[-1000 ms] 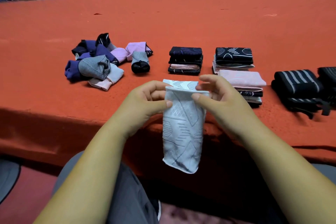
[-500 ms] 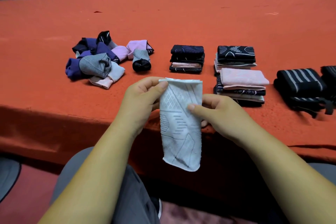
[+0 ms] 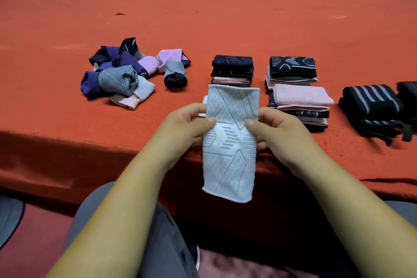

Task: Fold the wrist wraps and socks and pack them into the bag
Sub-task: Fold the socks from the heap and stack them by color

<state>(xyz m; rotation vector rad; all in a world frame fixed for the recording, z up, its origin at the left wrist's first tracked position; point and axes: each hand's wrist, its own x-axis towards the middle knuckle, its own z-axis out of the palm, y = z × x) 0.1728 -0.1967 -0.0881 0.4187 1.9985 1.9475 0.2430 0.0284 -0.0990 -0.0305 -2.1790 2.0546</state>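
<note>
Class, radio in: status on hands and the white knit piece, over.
Left hand and right hand pinching white grey-patterned knit piece mid-length. Unfolded, held above orange table edge. Nothing blocking.

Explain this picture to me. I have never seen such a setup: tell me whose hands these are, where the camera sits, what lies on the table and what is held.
No machine here: a person works with bare hands, and one camera worn on the head looks down at them. The left hand and right hand pinch a white knit piece, sock or wrap, held upright at the table's near edge. On the orange table lie a loose pile of rolled socks, folded stacks and black striped wraps. No bag shows.
</note>
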